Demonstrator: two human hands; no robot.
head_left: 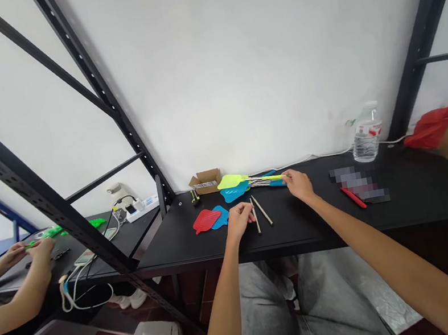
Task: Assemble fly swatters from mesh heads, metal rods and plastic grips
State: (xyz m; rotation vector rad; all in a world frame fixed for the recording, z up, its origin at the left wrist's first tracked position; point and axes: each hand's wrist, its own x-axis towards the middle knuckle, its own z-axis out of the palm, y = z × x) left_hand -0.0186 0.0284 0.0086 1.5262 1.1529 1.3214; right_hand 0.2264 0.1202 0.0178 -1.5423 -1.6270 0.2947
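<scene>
My right hand (298, 184) is closed on the handle end of a yellow-green fly swatter (231, 181), whose thin metal shaft runs left above the table. Beneath it lie a blue fly swatter (235, 192) and other blue handles, partly covered. My left hand (241, 219) has its fingers curled; what they hold, if anything, is hidden. Right at its fingertips is a metal rod (257, 225), and a second metal rod (262, 211) lies slanted to the right. To the left, a red swatter head (206, 221) overlaps a blue swatter head (219, 218), partly behind my left hand.
At the back stand a small cardboard box (206, 181) and a water bottle (366, 133). A red pen-like item (353, 198) lies to the right, by a blurred packet. On the left, past a black shelf post (61, 202), a co-worker's hands (41, 249) handle green pieces.
</scene>
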